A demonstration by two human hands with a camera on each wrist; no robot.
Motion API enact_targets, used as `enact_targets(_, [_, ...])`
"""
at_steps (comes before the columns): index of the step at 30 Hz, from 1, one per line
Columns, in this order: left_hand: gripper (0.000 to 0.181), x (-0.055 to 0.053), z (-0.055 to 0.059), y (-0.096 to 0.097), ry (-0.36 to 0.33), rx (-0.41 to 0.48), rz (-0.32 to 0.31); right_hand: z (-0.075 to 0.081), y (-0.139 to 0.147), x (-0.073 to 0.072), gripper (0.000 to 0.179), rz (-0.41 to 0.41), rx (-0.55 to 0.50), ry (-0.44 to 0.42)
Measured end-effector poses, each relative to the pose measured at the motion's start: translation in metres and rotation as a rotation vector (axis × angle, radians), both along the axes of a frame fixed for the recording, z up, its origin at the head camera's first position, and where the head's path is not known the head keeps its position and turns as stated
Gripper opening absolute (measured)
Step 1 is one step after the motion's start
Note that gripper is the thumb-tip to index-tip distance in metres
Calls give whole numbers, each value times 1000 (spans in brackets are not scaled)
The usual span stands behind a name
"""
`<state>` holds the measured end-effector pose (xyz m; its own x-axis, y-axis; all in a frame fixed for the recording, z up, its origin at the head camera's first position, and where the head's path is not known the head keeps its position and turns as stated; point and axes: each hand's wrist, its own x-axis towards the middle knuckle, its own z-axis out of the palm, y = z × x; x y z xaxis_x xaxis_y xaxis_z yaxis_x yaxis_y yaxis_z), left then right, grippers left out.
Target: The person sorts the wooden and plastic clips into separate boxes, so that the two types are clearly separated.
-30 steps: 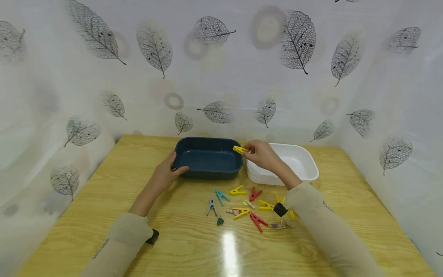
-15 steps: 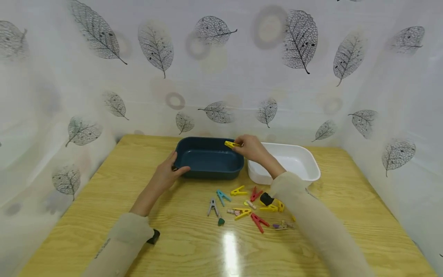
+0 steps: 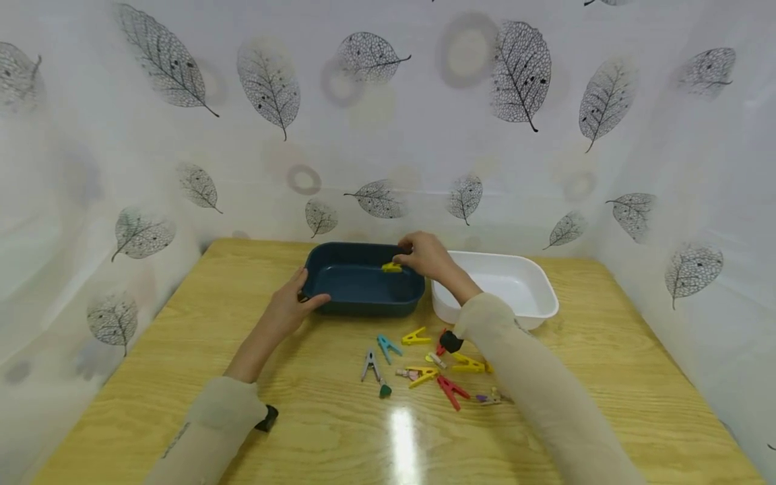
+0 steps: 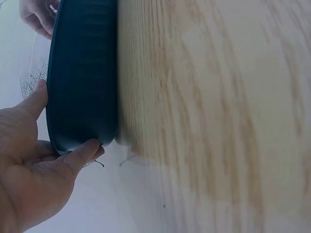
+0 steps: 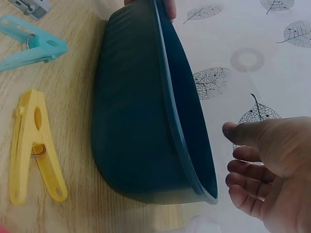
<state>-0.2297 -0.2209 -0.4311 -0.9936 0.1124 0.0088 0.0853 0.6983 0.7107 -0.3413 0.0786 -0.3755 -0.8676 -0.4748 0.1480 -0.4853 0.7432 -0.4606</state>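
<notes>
A dark blue basin (image 3: 364,306) stands at the back of the table. My left hand (image 3: 287,306) holds its left end, thumb along the front near the rim and fingers at the end wall; the left wrist view shows this hand (image 4: 43,170) from close up. Over the basin's right part is my right hand (image 3: 427,256). A yellow clothespin (image 3: 391,268) shows just below its fingertips, inside the basin's outline; whether it touches the bottom I cannot tell. In the right wrist view the right hand (image 5: 272,165) has thumb and fingers apart, with nothing visible between them.
Right of the blue basin stands a white basin (image 3: 527,303), partly behind the right forearm. In front lie several clothespins: a light blue one (image 3: 388,347), a grey one (image 3: 370,364), a red one (image 3: 451,391), a yellow one (image 3: 415,337) and small ones. A leaf-patterned curtain (image 3: 388,121) hangs behind.
My right hand has moved left from the white basin's edge to over the blue basin, and the yellow clothespin has left its fingers. The left hand has stayed on the blue basin.
</notes>
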Motion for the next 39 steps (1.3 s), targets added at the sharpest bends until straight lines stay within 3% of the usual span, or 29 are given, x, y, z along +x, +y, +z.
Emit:
enact_targets(10, [94, 0, -1, 2, 0, 19, -5, 9, 8, 12, 37, 17, -46, -2])
enact_targets(23, [95, -1, -1, 2, 2, 7, -2, 23, 66, 58, 33, 93, -177, 14])
enact_targets(39, [93, 0, -1, 1, 0, -9, 0, 16, 134, 107, 28, 18, -165, 79])
